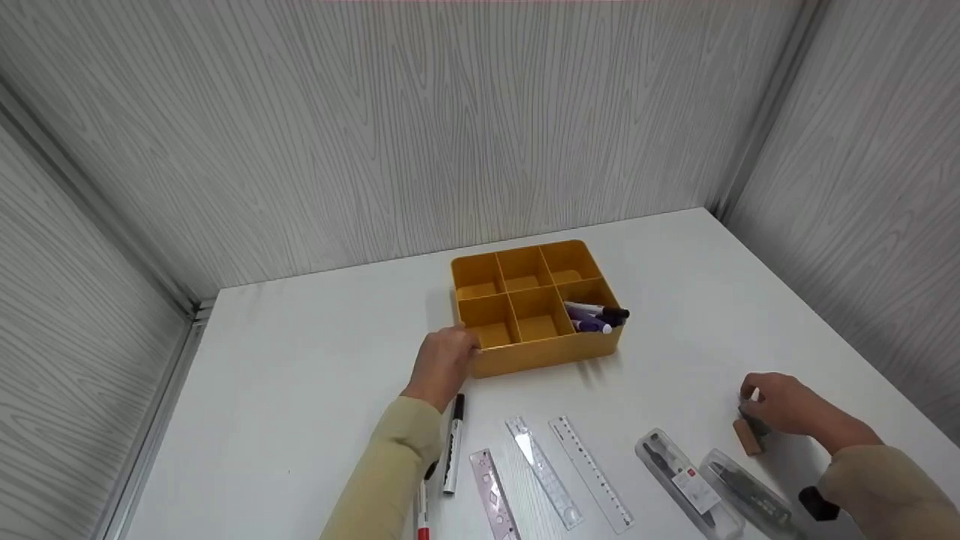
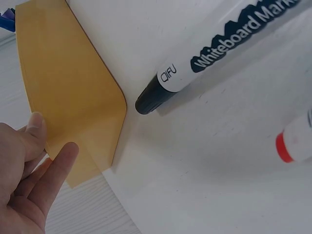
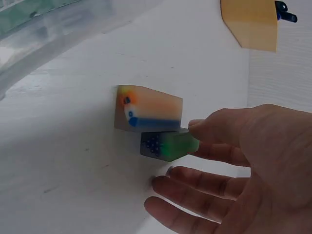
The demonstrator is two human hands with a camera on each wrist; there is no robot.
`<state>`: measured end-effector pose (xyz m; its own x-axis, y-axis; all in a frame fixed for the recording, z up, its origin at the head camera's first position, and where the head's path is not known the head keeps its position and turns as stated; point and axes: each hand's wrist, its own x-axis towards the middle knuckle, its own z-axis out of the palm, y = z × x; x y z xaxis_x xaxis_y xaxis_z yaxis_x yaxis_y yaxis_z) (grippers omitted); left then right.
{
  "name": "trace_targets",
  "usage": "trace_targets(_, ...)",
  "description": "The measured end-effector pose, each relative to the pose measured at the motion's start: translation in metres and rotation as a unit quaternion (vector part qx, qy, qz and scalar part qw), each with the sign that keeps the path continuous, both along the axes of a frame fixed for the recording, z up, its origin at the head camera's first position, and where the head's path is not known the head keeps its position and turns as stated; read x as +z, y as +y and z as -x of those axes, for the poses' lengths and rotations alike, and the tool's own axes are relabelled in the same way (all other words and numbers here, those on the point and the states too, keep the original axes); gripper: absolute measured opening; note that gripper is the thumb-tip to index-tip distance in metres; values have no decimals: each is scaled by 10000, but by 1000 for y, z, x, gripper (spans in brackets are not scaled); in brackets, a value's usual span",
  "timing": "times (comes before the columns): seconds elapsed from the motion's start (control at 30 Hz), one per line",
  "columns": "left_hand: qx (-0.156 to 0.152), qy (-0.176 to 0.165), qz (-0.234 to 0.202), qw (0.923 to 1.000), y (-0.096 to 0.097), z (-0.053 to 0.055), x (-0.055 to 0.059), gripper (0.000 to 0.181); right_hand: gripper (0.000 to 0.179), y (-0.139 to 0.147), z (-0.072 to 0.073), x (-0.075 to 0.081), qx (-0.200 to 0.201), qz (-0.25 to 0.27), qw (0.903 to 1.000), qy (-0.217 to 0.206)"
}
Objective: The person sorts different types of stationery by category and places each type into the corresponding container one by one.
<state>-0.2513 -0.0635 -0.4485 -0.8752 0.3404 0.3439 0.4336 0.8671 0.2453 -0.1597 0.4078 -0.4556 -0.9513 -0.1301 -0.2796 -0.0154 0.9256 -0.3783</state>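
My left hand (image 1: 444, 358) holds the near left corner of a yellow six-compartment box (image 1: 544, 354), thumb at the rim in the left wrist view. The box's near right compartment contains several markers (image 1: 592, 321), their ends sticking out over the edge. Off to the right, my right hand (image 1: 784, 403) pinches the end of a small green eraser (image 3: 169, 146) between thumb and forefinger, the other fingers spread apart. Right against it lies an orange eraser (image 3: 151, 108) with a blue stripe.
Below the box, a black-capped whiteboard marker (image 1: 454, 446) and a red-ended marker (image 1: 422, 514) lie near my left forearm. A pink ruler (image 1: 493, 491) and two clear rulers (image 1: 544, 472) (image 1: 592, 474) are in front. Two clear cases (image 1: 679, 480) (image 1: 750, 491) sit by my right arm. Panels enclose the table.
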Motion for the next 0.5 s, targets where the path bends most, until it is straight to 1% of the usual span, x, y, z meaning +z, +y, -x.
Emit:
trace_targets(0.1, 24, -53, -45, 10000, 0, 0, 0, 10, 13, -4, -1, -5, -158, 90, 9997, -131)
trace_targets(0.2, 57, -130, -56, 9999, 1, 0, 0, 10, 12, -6, -1, -9, -281, 138, 9992, -255)
trace_targets(0.33, 45, -134, -60, 9999, 1, -1, 0, 10, 13, -9, 1, -10, -223, 106, 9994, -229)
trace_targets(0.5, 2, 107, -85, 9999, -1, -1, -2, 9, 11, -11, 4, -7, -11, 112, 9999, 50)
